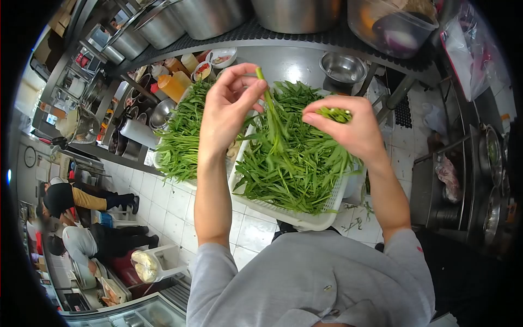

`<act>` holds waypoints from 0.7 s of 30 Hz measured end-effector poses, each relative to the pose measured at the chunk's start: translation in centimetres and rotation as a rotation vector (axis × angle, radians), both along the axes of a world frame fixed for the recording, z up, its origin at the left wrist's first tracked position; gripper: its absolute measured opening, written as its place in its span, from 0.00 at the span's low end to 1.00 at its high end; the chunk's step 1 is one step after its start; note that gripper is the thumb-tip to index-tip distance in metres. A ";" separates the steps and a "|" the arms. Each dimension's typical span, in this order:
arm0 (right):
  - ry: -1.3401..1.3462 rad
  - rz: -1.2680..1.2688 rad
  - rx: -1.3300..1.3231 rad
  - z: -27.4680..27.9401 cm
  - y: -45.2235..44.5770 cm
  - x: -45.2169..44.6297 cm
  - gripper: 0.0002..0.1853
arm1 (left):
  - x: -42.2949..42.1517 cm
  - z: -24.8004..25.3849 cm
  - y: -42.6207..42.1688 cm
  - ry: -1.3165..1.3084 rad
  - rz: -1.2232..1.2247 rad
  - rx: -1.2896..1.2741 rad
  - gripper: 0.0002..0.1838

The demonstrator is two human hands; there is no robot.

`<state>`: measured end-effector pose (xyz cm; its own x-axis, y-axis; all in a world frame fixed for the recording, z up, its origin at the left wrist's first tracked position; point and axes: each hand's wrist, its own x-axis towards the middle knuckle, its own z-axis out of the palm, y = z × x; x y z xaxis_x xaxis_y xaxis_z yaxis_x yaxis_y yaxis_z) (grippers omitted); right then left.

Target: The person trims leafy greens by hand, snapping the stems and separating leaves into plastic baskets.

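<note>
Between thumb and fingers, my left hand (231, 103) pinches the top of a green leafy stalk (271, 106), whose leaves hang down over the greens. On the right, my right hand (351, 125) is wrapped round a small bundle of cut green stems (335, 114), ends facing up. Below both hands a white perforated basket (324, 220) holds a heap of leafy greens (294, 174). A second pile of greens (182, 144) lies left of my left forearm, in another pale container partly hidden by the leaves.
A metal bowl (343, 67) stands behind the basket. Sauce bottles (171, 84) and small bowls (220, 56) are at the back left. Large pots (210, 19) and a clear tub (392, 30) sit on the shelf above. Two people (79, 199) (81, 240) are at the far left.
</note>
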<state>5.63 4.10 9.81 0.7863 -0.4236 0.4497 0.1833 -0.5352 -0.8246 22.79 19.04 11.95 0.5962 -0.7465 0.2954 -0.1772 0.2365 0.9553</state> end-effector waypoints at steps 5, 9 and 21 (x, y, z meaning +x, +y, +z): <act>0.197 0.017 0.089 -0.2 -0.2 2.5 0.14 | -1.0 -0.8 -1.6 -0.022 -0.006 0.053 0.18; 0.254 -0.007 0.289 -1.0 -0.2 1.7 0.15 | -1.0 -1.2 -1.9 0.054 -0.034 0.043 0.17; 0.310 0.056 0.123 -1.8 -1.1 1.8 0.11 | -1.6 -3.2 -1.4 -0.492 0.046 0.025 0.17</act>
